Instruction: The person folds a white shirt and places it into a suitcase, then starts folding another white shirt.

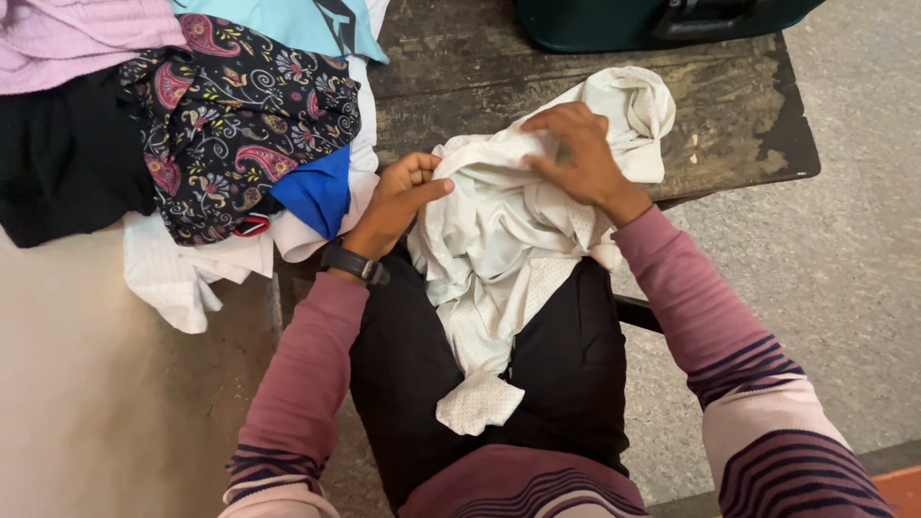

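White garment [499, 240]: crumpled, pale cloth with a fine dotted weave. Upper part bunched on the near edge of the table [729, 125]; lower part hangs over the person's lap, across the black trousers [576, 374], ending in a folded corner between the knees.

Left hand [398, 197]: at the garment's left edge, fingers curled together and clamped on a fold of the cloth, thumb pointing toward the right hand. A dark watch [353, 262] sits on the wrist.

Right hand [576, 153]: on top of the bunched cloth, fingers bent and pressed together, pinching the fabric near its upper middle. The two hands are near each other, with a ridge of cloth between them.

Sleeves: both arms in mauve knit with darker stripes toward the elbow.

Table: dark, worn wood, paint scuffed at the right edge.

Clothes pile [192, 125]: on the left of the table, just beside the left hand. Contains a black paisley piece [240, 105] on top, a blue piece [317, 192] under it, a light blue piece [288, 24] behind, a pink knit [77, 38] and a black cloth [67, 153] at far left, and white ribbed fabric [173, 273] hanging off the near edge.

Dark green case [614, 24]: at the table's far edge, partly out of view.

Floor [844, 288]: grey, speckled, on the right.
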